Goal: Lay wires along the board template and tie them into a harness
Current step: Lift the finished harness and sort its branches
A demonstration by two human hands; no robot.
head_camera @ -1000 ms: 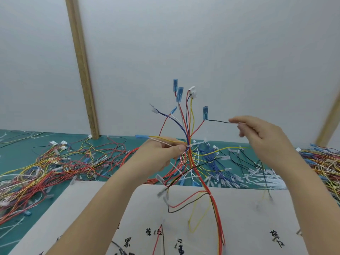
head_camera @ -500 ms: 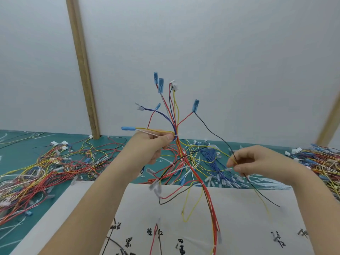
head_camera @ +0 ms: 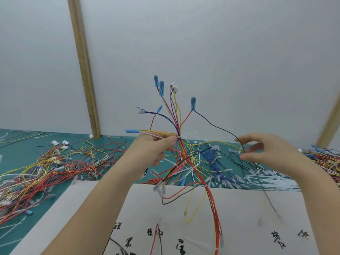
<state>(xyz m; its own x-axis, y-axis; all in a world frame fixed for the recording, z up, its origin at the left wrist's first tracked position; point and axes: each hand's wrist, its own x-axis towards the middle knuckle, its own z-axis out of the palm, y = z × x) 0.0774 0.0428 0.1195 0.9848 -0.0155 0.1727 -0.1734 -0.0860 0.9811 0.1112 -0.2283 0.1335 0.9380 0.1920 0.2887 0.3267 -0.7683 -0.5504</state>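
A partly tied wire harness (head_camera: 181,116) stands upright in the air, its red, yellow, blue and black wires fanning out to blue and white terminals. My left hand (head_camera: 154,150) grips it at a white cable tie (head_camera: 178,138). The red trunk (head_camera: 211,201) hangs down over the white board template (head_camera: 244,205) with its handwritten labels. A black wire (head_camera: 217,126) arcs from a blue terminal to my right hand (head_camera: 266,153). It passes between that hand's forefinger and thumb, which are apart and slightly blurred.
Loose wire piles lie on the green mat (head_camera: 16,144) at the left (head_camera: 47,172) and far right (head_camera: 325,159). Blue wires (head_camera: 215,162) and white cable ties (head_camera: 274,179) lie behind the board. A wooden post (head_camera: 82,70) stands against the white wall.
My right hand slid from high on the black wire down to about the left hand's level, and its pinching fingers have spread. The harness shifted slightly left.
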